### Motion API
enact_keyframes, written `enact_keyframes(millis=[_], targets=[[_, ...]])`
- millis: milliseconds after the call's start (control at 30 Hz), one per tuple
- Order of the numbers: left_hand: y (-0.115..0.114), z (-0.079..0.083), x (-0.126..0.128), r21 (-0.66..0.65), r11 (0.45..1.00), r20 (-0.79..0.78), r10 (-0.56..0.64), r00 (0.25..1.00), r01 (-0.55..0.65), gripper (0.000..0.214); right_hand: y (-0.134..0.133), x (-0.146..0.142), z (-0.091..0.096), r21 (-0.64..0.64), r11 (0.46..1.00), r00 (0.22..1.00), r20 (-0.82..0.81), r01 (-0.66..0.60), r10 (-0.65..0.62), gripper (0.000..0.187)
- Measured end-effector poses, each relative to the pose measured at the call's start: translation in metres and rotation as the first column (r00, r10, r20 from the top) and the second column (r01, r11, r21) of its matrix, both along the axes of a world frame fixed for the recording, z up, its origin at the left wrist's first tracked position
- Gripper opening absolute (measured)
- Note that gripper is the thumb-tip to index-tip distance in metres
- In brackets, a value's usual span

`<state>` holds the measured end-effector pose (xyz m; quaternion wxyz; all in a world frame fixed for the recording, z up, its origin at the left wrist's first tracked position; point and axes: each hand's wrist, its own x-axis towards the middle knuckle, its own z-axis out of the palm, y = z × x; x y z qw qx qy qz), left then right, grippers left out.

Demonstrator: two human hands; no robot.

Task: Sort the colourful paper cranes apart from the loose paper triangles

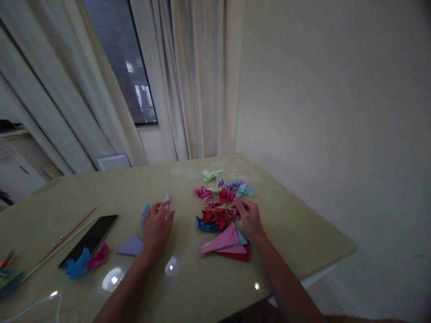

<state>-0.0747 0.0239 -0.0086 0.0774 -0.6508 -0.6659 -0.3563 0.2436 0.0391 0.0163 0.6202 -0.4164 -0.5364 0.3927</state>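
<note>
My left hand lies on the table with fingers curled over a small piece of blue and pink paper. My right hand pinches at the edge of a cluster of folded paper flowers in red, pink, blue, purple and green. Just in front of that hand lies a stack of folded paper triangles, pink on top of blue and red. A flat purple paper sheet rests beside my left wrist.
A dark phone lies at the left with blue and pink paper scraps at its near end and thin sticks beside it. The table edge runs close on the right. Curtains and a window stand behind.
</note>
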Motion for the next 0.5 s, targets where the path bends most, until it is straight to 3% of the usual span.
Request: enact_keyframes(millis=[33,100,200,267,367,500], targets=[[0.002,0.001,-0.010,-0.030,0.994,-0.060,0.103,0.993,-0.105,0.042,0.000,0.000,0.000,0.002,1.000,1.000,0.003,-0.003,0.003,0.057],[0.003,0.003,-0.024,-0.102,0.973,-0.142,0.190,0.971,-0.206,0.040,0.000,0.000,-0.001,0.007,1.000,1.000,0.015,-0.013,0.013,0.057],[0.004,0.003,-0.027,-0.116,0.977,-0.148,0.163,0.975,-0.181,0.030,0.002,0.001,-0.003,0.009,1.000,0.999,0.041,-0.029,0.029,0.056],[0.005,0.002,-0.019,-0.043,0.992,-0.124,0.112,0.986,-0.118,0.027,0.002,0.002,-0.005,0.004,0.999,0.998,0.057,-0.033,0.032,0.056],[0.004,-0.002,0.003,0.082,0.994,-0.096,-0.060,0.994,0.068,0.019,0.000,0.002,-0.006,0.022,0.999,0.990,0.137,-0.046,0.042,0.054],[-0.008,-0.003,0.035,0.165,0.930,-0.055,-0.325,0.944,0.329,0.011,-0.006,-0.003,-0.004,0.177,0.976,0.905,0.424,-0.127,0.041,0.044]])
